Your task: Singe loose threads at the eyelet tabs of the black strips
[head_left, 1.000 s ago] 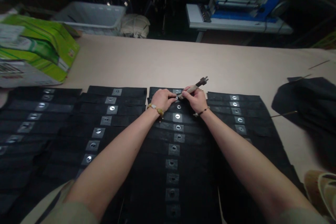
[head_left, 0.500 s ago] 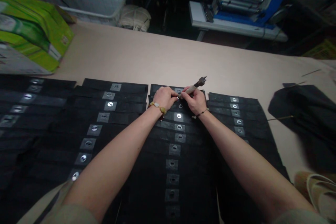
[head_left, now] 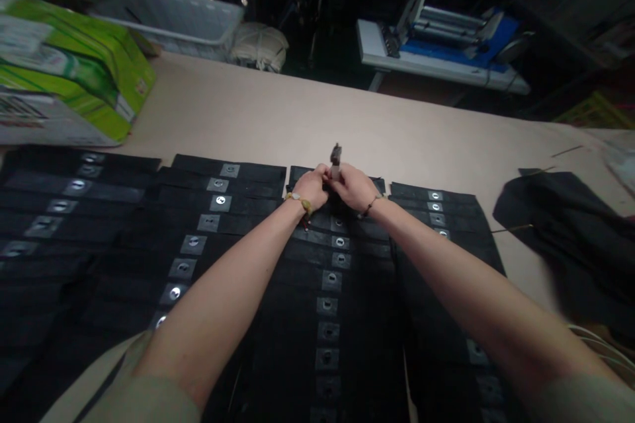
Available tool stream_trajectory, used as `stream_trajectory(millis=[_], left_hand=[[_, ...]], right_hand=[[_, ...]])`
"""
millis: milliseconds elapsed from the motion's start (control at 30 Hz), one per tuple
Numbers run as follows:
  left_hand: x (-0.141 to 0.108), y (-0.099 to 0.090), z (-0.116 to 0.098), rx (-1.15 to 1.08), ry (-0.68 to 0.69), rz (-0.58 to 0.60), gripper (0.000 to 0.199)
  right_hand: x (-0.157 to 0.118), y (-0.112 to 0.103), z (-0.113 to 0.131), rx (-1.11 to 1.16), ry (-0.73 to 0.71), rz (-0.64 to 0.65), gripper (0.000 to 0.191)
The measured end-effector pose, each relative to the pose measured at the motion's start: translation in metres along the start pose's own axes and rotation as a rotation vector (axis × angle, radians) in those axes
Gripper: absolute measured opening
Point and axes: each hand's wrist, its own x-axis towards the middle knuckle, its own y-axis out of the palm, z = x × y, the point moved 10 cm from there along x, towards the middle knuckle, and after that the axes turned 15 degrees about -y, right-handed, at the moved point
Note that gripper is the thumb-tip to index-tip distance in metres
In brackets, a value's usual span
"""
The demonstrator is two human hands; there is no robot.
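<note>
Black fabric pieces (head_left: 278, 277) lie overlapped in columns, each with a small pale square patch (head_left: 327, 306) bearing a round or slot-like mark. Both hands meet over the top of the middle column. My right hand (head_left: 356, 186) is closed around a hand tool (head_left: 336, 157) with a pale shaft and a dark, notched metal end that points up and away. Its working tip is hidden behind my fingers. My left hand (head_left: 311, 189), fingers pinched, touches the same spot beside my right fingertips. What it grips is hidden.
A green and white carton (head_left: 99, 66) stands on the table (head_left: 238, 106) at left. Dark cloth (head_left: 560, 218) and thin rods lie at right. Beyond the far edge are a grey plastic bin (head_left: 173, 20), a tied bundle (head_left: 260, 46) and a blue roller machine (head_left: 446, 33).
My right hand has shifted slightly left and turned the tool from leaning right to nearly upright in view. My hands have drawn closer together. The view has shifted a little.
</note>
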Motion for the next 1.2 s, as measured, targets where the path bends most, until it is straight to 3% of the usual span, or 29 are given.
stream_trajectory(millis=[67,167,267,400,500,567,633,733,867,967,1200], left_hand=[[0.001,0.001,0.000,0.078,-0.008,-0.007,0.034],[0.001,0.003,0.001,0.151,-0.015,0.004,0.024],[0.000,0.001,0.003,0.038,-0.028,0.017,0.028],[-0.002,-0.002,0.004,-0.111,-0.041,0.022,0.039],[-0.001,-0.002,0.005,-0.154,-0.047,0.022,0.038],[0.000,-0.003,0.007,-0.183,-0.054,0.011,0.038],[0.002,-0.003,0.010,-0.194,-0.075,-0.005,0.038],[0.005,-0.002,0.010,-0.177,-0.109,-0.026,0.034],[0.010,-0.001,0.005,-0.107,-0.187,-0.078,0.017],[0.010,0.000,-0.001,0.006,-0.243,-0.128,0.018],[0.011,0.001,-0.002,0.103,-0.315,-0.142,0.021]], right_hand=[[0.003,0.009,0.011,-0.118,-0.015,0.098,0.020],[0.000,0.013,0.018,-0.225,-0.012,0.100,0.025],[-0.011,0.007,0.004,-0.163,0.049,-0.036,0.021],[-0.033,-0.018,-0.035,0.120,0.267,-0.323,0.018],[-0.032,-0.043,-0.026,0.226,0.197,-0.480,0.024],[-0.029,-0.051,-0.008,0.201,0.105,-0.498,0.026],[-0.028,-0.045,0.001,0.119,0.083,-0.430,0.022],[-0.037,-0.028,-0.015,0.044,0.166,-0.335,0.018],[-0.051,-0.024,-0.057,0.262,0.252,-0.552,0.025],[-0.054,-0.017,-0.084,0.458,0.283,-0.697,0.030],[-0.053,-0.004,-0.092,0.494,0.254,-0.688,0.030]])
